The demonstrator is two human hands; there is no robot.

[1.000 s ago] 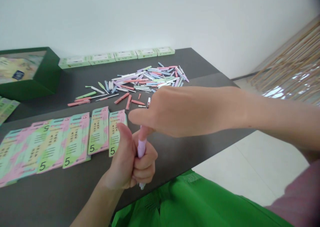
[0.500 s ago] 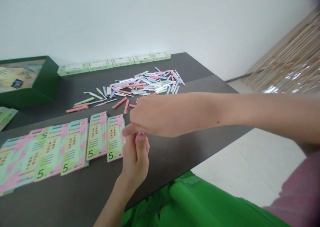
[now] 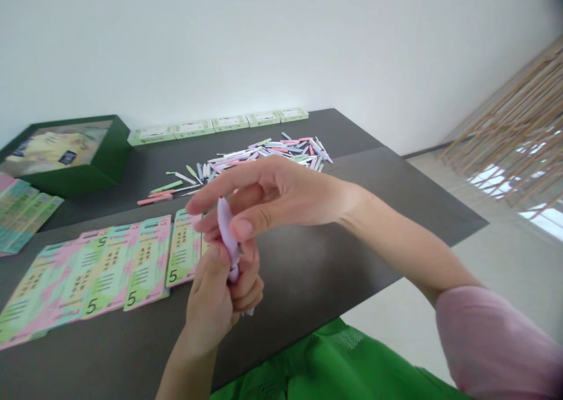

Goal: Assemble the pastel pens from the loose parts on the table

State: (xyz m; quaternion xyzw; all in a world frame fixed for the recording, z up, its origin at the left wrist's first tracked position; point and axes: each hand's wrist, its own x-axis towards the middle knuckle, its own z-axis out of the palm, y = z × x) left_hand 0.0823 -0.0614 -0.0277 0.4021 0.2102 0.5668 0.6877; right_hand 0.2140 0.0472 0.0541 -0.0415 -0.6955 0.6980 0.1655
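Observation:
My left hand [image 3: 220,300] is closed around the lower part of a lilac pen [image 3: 227,236], held upright over the near edge of the dark table [image 3: 334,259]. My right hand [image 3: 268,197] pinches the upper part of the same pen between thumb and fingers, its index finger stretched out to the left. Just behind my hands lies a row of pastel pink and green cards [image 3: 109,265] printed with a 5. Farther back a heap of loose pastel pens and pen parts [image 3: 264,151] is spread over the table.
A dark green box [image 3: 65,153] stands at the back left, with a stack of cards [image 3: 21,212] beside it. A row of pale green small boxes [image 3: 215,124] lines the far edge by the white wall. Wooden slats [image 3: 514,136] lean at the right.
My right hand has drawn back from the pen heap and turned, now gripping the pen's top. My left hand has closed lower on the pen. The view has shifted.

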